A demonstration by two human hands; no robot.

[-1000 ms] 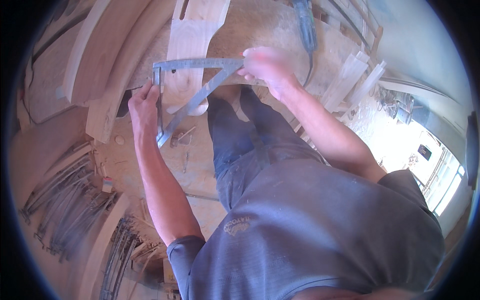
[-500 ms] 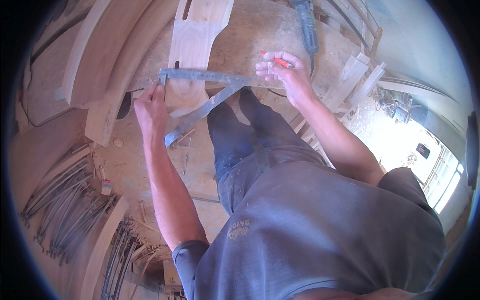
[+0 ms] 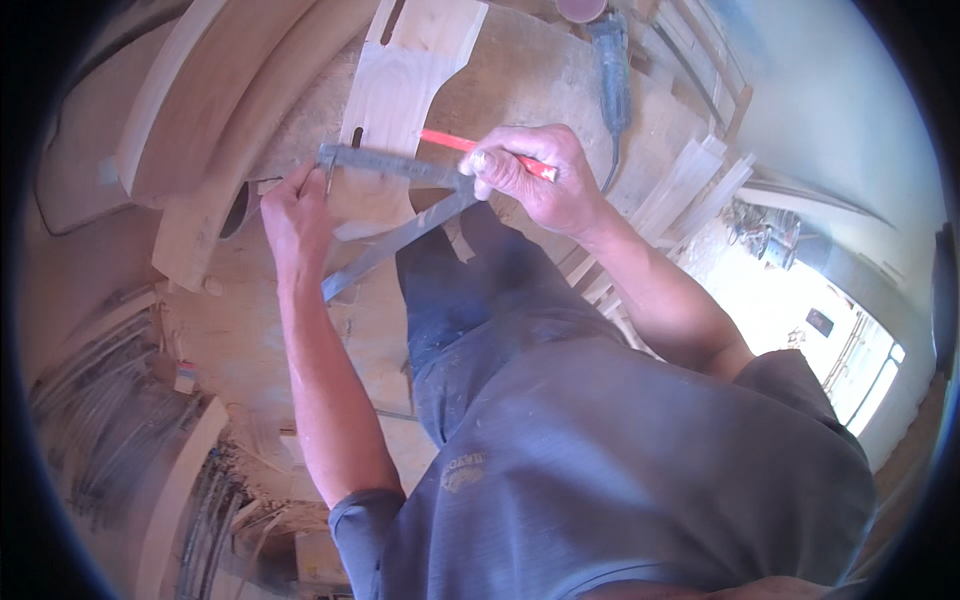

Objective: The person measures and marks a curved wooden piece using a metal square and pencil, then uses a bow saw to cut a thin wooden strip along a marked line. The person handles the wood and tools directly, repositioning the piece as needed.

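A light wooden board (image 3: pixel 405 100) with dark slots and a curved-in side lies on the workbench (image 3: pixel 510 90). Across its near end rests a metal square (image 3: pixel 390 165), whose other arm slants back toward my left side. My left hand (image 3: pixel 298 200) pinches the square's left end at the board's edge. In my right hand (image 3: pixel 535 180) is a red pencil (image 3: pixel 440 139), its one end pointing left over the board's right edge. The right fingers cover part of the square's right corner; whether they touch it I cannot tell.
Large curved wooden pieces (image 3: pixel 190 110) stand at the left. A corded power tool (image 3: pixel 613 75) lies on the bench at the back right, beside stacked wooden strips (image 3: pixel 690 185). Several clamps (image 3: pixel 110 440) crowd the lower left, partly blurred.
My right hand has moved left and closer to the square, and the pencil now reaches toward the board. The left hand keeps its hold on the square. The whole view has shifted slightly.
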